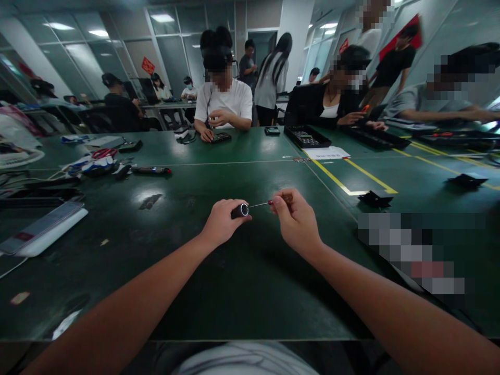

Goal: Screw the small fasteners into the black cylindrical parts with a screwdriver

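Above the green table, my left hand (223,223) is closed around a small black cylinder (239,210) with a pale ring at its end. Fingers of my right hand (296,221) wrap the handle of a thin screwdriver (259,204). Its metal shaft points left and reaches the cylinder's side near my left fingers. Whether the tip sits in a screw is too small to tell. My right fingers hide most of the handle, which looks reddish.
Cables, gloves and tools (97,161) lie at the left, near a phone (42,226) on a white block. Small black parts (375,199) rest at the right beside yellow tape lines. A black tray (307,138) stands farther back. Across the table a person (222,104) handles a small device.
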Demonstrator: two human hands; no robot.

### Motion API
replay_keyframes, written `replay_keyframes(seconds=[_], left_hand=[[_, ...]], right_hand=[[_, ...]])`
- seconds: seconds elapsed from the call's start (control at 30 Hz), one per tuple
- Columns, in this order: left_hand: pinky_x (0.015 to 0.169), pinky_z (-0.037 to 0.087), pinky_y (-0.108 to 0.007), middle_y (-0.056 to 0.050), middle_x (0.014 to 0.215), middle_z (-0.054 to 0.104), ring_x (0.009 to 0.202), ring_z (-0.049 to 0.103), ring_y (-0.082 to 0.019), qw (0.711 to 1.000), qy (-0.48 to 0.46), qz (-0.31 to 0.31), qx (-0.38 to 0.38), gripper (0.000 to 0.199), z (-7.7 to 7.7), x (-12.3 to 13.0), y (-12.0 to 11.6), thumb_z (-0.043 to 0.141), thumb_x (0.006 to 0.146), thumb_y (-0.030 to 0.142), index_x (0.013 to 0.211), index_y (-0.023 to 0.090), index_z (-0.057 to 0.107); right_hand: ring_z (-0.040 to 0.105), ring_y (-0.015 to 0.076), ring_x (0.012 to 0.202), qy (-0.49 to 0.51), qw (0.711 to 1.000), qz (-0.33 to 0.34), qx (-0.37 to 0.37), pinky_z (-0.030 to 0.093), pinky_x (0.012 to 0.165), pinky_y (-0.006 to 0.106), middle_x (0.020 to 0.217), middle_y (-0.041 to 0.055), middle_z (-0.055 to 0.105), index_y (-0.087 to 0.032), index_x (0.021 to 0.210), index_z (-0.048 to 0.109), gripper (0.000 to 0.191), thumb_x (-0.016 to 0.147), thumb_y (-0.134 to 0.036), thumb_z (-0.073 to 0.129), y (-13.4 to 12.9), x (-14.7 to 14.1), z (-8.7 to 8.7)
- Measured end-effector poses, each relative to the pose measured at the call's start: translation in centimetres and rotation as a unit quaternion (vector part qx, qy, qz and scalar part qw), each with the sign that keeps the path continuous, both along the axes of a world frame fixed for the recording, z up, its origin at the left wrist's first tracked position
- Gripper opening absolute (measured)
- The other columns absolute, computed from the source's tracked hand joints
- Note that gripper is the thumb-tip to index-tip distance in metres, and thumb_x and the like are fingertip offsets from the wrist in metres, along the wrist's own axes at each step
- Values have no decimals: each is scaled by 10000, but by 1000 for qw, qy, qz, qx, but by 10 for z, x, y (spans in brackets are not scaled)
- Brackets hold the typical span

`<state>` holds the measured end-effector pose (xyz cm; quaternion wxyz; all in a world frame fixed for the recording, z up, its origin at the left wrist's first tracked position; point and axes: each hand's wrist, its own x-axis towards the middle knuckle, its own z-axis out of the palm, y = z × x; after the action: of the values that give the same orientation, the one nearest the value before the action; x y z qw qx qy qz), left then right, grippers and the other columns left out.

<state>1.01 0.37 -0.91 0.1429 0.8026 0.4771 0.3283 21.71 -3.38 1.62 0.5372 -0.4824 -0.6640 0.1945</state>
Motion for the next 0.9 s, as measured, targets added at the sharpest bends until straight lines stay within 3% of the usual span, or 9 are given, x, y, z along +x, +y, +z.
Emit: replay_keyframes(seconds=[0.23,0.73,0.9], left_hand=[[916,440,-417,-21,973,707,917,609,-241,1000,2,-2,-1,301,-2,-1,1,788,831,356,1097,249,697],[953,454,-413,-23,1075,719,1009,636,-240,999,-20,-8,-39,265,2,-1,-1,761,855,354,1091,249,698],[856,480,-362,-16,1003,706,932,641,-215,997,-52,-11,-64,239,3,-3,-2,752,863,361,1052,228,695]], right_hand=[[665,170,710,-24,999,23,19,492,676,312,777,8,681,-227,955,581,142,999,-340,508,-5,-1,5],[654,184,714,-18,999,-31,13,480,673,328,797,19,685,-227,936,593,159,992,-353,513,3,3,1],[648,186,713,-15,999,-34,12,477,671,335,797,23,681,-224,938,590,169,991,-361,508,4,3,1]])
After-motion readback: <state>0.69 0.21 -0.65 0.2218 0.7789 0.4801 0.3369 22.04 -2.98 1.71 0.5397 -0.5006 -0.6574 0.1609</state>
